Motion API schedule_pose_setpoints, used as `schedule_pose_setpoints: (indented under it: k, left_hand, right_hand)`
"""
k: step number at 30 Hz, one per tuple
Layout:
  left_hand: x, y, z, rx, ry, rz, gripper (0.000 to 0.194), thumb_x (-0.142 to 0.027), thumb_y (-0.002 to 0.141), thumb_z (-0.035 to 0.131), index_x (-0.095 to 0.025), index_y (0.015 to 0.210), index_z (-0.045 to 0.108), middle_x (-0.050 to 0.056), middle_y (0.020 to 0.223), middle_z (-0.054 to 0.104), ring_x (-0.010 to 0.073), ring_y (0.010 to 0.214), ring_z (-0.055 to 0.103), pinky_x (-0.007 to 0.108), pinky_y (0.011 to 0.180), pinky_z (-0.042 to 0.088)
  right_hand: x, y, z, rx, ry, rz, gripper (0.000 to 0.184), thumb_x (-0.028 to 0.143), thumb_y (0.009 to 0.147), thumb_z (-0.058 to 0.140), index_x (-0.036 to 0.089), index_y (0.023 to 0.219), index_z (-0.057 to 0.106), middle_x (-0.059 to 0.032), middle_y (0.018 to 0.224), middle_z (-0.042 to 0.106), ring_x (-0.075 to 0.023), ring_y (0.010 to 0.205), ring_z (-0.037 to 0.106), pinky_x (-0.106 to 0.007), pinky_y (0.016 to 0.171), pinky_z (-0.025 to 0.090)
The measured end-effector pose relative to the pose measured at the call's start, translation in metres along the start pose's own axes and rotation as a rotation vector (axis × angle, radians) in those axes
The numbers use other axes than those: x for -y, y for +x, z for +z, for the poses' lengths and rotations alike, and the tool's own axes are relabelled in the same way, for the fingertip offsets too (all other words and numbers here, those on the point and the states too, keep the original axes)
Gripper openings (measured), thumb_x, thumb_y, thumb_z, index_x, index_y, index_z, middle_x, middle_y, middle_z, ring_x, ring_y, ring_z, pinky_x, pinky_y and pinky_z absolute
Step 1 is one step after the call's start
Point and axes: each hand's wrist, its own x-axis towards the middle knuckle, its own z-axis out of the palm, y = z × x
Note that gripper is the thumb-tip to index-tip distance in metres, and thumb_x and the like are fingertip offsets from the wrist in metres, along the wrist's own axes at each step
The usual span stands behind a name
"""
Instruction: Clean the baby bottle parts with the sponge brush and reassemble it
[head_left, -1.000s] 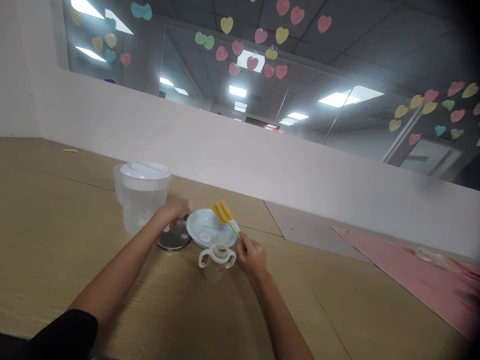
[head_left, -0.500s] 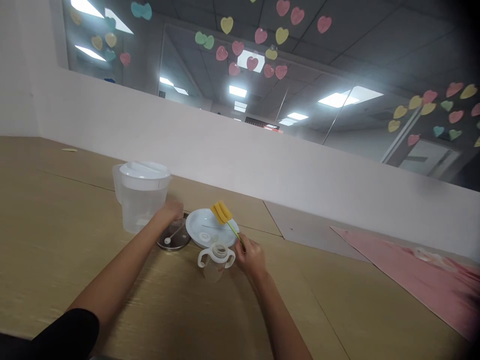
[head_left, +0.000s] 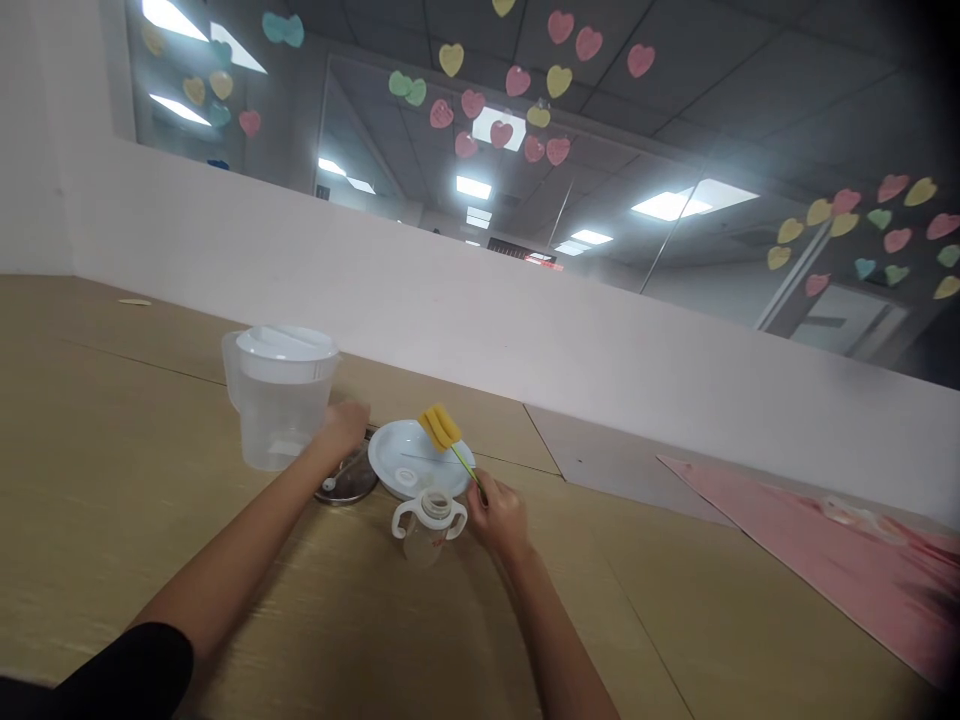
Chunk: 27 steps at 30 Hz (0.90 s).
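Seems sorting's being done: sponge brush [head_left: 440, 428] gripped by the right hand [head_left: 499, 515], left hand [head_left: 346, 428] curled (hold can't be told), so thin rod [head_left: 329, 484] should probably be steadied over the tray [head_left: 356, 488] next.

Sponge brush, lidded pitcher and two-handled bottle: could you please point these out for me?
Sponge brush [head_left: 441, 429]: head view, yellow sponge end.
Lidded pitcher [head_left: 276, 405]: head view, front wall.
Two-handled bottle [head_left: 424, 540]: head view, clear body.

Sponge bottle brush [head_left: 440, 428]: yellow, green-stemmed; you hold it head-up, tilted.
Baby bottle [head_left: 427, 532]: two-handled, open-mouthed, upright before you.
White-tipped rod [head_left: 328, 484]: slanted, left of bottle; your grip unclear.
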Motion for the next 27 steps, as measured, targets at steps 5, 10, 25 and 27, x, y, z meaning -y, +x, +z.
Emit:
schedule_pose_setpoints:
  k: [5, 10, 25, 27]
  left_hand:
    - [-0.034, -0.009, -0.014, -0.026, 0.055, 0.108, 0.047, -0.043, 0.080, 0.053, -0.016, 0.118, 0.056, 0.020, 0.112, 0.062, 0.0343, 0.103, 0.058, 0.042, 0.082, 0.045]
    - [-0.057, -0.019, 0.008, 0.045, 0.012, 0.212, 0.039, -0.038, 0.069, 0.069, -0.016, 0.101, 0.065, 0.017, 0.098, 0.068, 0.0326, 0.097, 0.061, 0.038, 0.082, 0.044]
    - [-0.057, -0.004, -0.008, -0.052, -0.934, 0.190, 0.069, -0.062, 0.089, 0.014, -0.009, 0.109, 0.054, 0.012, 0.087, 0.068, 0.0163, 0.071, 0.062, 0.026, 0.065, 0.047]
    - [-0.059, -0.006, -0.011, 0.030, -1.136, 0.200, 0.068, -0.065, 0.085, 0.026, -0.009, 0.108, 0.056, 0.010, 0.081, 0.067, 0.0148, 0.066, 0.060, 0.025, 0.063, 0.047]
  right_hand:
    - [-0.001, 0.001, -0.001, -0.012, -0.001, 0.017, 0.029, 0.024, 0.090, 0.038, 0.014, 0.092, 0.065, -0.0028, 0.058, 0.063, -0.0109, 0.051, 0.055, -0.021, 0.052, 0.038]
    - [-0.001, 0.002, -0.003, 0.006, -0.010, 0.024, 0.029, 0.024, 0.089, 0.037, 0.015, 0.090, 0.065, -0.0024, 0.057, 0.062, -0.0109, 0.051, 0.055, -0.021, 0.051, 0.038]
    - [0.003, 0.003, -0.005, -0.140, 0.039, 0.120, 0.030, 0.026, 0.089, 0.038, 0.015, 0.090, 0.066, 0.0001, 0.050, 0.056, -0.0101, 0.046, 0.050, -0.021, 0.050, 0.035]
    - [0.003, 0.003, -0.008, -0.121, 0.069, 0.118, 0.031, 0.026, 0.089, 0.038, 0.015, 0.092, 0.066, 0.0003, 0.050, 0.055, -0.0101, 0.046, 0.050, -0.021, 0.050, 0.036]
